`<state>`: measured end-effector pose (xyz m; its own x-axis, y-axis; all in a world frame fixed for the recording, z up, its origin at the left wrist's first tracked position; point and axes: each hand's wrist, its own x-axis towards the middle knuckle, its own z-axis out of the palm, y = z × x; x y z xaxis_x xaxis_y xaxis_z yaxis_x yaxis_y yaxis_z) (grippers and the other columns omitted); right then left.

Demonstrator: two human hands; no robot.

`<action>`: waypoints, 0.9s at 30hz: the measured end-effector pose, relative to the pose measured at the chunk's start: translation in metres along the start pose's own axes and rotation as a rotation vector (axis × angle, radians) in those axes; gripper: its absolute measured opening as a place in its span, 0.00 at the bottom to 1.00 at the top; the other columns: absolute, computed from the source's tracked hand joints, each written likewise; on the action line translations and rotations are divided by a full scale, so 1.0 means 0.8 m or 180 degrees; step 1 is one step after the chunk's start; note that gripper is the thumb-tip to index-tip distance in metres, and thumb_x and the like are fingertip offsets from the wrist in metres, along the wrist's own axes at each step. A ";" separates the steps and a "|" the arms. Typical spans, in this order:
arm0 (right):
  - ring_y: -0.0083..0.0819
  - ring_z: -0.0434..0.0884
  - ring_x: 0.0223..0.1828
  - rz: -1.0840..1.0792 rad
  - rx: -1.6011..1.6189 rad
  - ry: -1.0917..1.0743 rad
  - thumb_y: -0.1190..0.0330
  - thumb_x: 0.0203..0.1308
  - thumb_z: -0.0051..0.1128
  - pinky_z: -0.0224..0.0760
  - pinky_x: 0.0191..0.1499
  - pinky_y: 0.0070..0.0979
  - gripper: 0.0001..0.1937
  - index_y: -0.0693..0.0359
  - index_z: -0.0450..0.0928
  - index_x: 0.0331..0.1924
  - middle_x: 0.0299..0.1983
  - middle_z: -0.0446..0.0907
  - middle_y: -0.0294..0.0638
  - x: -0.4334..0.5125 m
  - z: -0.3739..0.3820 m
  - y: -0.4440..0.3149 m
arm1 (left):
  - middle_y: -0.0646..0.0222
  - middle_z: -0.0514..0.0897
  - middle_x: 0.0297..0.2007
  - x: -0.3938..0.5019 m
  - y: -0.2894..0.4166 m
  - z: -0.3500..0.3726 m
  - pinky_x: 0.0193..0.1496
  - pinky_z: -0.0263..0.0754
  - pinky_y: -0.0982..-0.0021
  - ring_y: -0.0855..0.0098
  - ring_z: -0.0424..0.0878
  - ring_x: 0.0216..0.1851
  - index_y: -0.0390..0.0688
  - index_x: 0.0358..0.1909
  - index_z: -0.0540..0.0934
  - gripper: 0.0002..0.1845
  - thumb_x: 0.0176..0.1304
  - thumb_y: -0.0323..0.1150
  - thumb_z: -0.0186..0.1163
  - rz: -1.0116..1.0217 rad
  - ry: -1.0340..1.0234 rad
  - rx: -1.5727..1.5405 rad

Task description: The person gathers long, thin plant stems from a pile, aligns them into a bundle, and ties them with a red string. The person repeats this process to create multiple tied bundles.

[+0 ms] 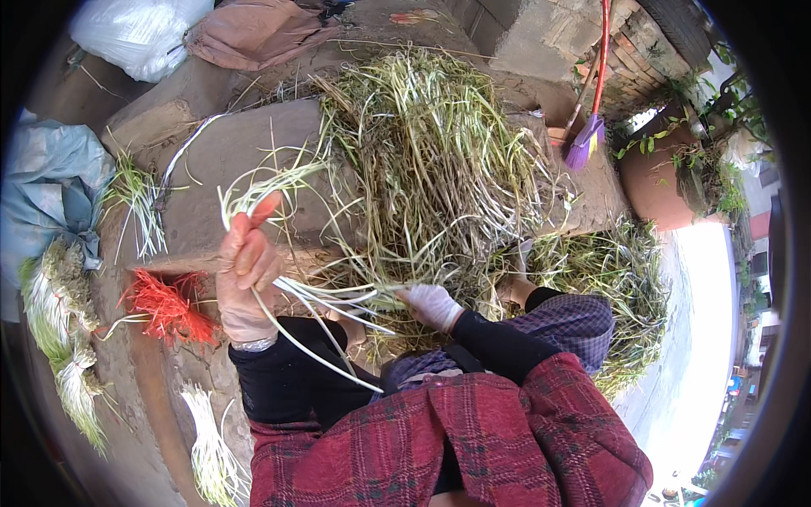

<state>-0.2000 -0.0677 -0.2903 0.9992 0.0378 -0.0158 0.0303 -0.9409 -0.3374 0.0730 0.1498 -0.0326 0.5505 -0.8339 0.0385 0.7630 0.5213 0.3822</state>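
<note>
My left hand (248, 272), in a thin clear glove, is raised and closed around several long pale green-white plant stalks (323, 298). Their ends curl above the fist and trail down towards my lap. My right hand (432, 307), in a whitish glove, is at the lower edge of a large heap of green and brown stalks (431, 146). Its fingers are by the far ends of the stalks from my left hand; blur hides whether they grip any. A bunch of red plastic strips (174, 310) lies left of my left hand.
Tied stalk bundles (60, 317) lie at far left, a white bundle (212, 450) at lower left and a small loose bunch (142, 203) above the red strips. Blue sheeting (51, 171) is at left, a purple broom (586, 142) at upper right, and more stalks (621, 285) right of my legs.
</note>
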 end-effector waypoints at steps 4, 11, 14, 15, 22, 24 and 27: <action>0.49 0.88 0.50 0.0394 0.0256 -0.3975 0.56 0.63 0.56 0.80 0.52 0.45 0.22 0.54 0.84 0.58 0.52 0.87 0.48 -0.172 0.074 0.037 | 0.85 0.62 0.13 -0.003 0.044 0.034 0.13 0.59 0.85 0.91 0.59 0.10 0.21 0.73 0.57 0.29 0.82 0.32 0.47 0.0776 -0.0055 0.0499; 0.46 0.88 0.41 0.0507 0.1339 -0.0302 0.57 0.59 0.68 0.81 0.47 0.41 0.17 0.57 0.87 0.48 0.39 0.88 0.48 -0.045 -0.105 0.065 | 0.84 0.64 0.16 0.093 -0.045 -0.001 0.18 0.56 0.80 0.88 0.60 0.14 0.29 0.59 0.78 0.19 0.76 0.34 0.57 -0.0458 0.0605 0.0488; 0.47 0.83 0.58 0.0938 0.0209 0.1892 0.63 0.55 0.76 0.77 0.64 0.36 0.38 0.66 0.70 0.68 0.61 0.81 0.55 0.063 -0.205 0.117 | 0.85 0.67 0.17 0.116 -0.098 -0.028 0.18 0.54 0.81 0.87 0.61 0.15 0.35 0.48 0.87 0.13 0.73 0.33 0.59 -0.0993 0.1968 0.1423; 0.51 0.75 0.68 0.1293 -0.0046 0.1954 0.55 0.49 0.80 0.71 0.68 0.39 0.51 0.67 0.60 0.74 0.69 0.71 0.60 0.086 -0.229 0.141 | 0.85 0.68 0.17 0.119 -0.108 -0.034 0.18 0.54 0.81 0.87 0.61 0.15 0.37 0.47 0.88 0.12 0.72 0.33 0.60 -0.0955 0.1621 0.1537; 0.51 0.88 0.45 0.3159 0.0445 0.0745 0.40 0.32 0.82 0.81 0.49 0.38 0.73 0.76 0.46 0.77 0.45 0.86 0.61 0.162 -0.212 0.191 | 0.80 0.78 0.19 0.183 -0.174 -0.079 0.16 0.56 0.82 0.87 0.65 0.13 0.46 0.49 0.88 0.11 0.69 0.37 0.67 -0.0628 0.1501 0.1967; 0.51 0.88 0.42 0.3090 0.0586 0.0848 0.47 0.37 0.80 0.81 0.48 0.38 0.64 0.76 0.53 0.74 0.40 0.87 0.60 0.157 -0.213 0.188 | 0.79 0.79 0.20 0.204 -0.205 -0.098 0.17 0.56 0.80 0.86 0.65 0.14 0.49 0.51 0.86 0.13 0.70 0.40 0.67 -0.1017 0.1693 0.2305; 0.52 0.88 0.45 0.2479 0.1297 0.0608 0.50 0.37 0.77 0.80 0.50 0.39 0.44 0.73 0.76 0.58 0.41 0.87 0.60 0.141 -0.223 0.174 | 0.72 0.82 0.23 0.217 -0.244 -0.120 0.17 0.59 0.78 0.83 0.68 0.14 0.46 0.44 0.81 0.13 0.66 0.42 0.70 -0.1111 0.1575 0.2412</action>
<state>-0.0783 -0.2544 -0.1708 0.7212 -0.6516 -0.2351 -0.6334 -0.4828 -0.6048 0.0521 -0.0790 -0.1889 0.5471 -0.6587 -0.5165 0.5851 -0.1404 0.7987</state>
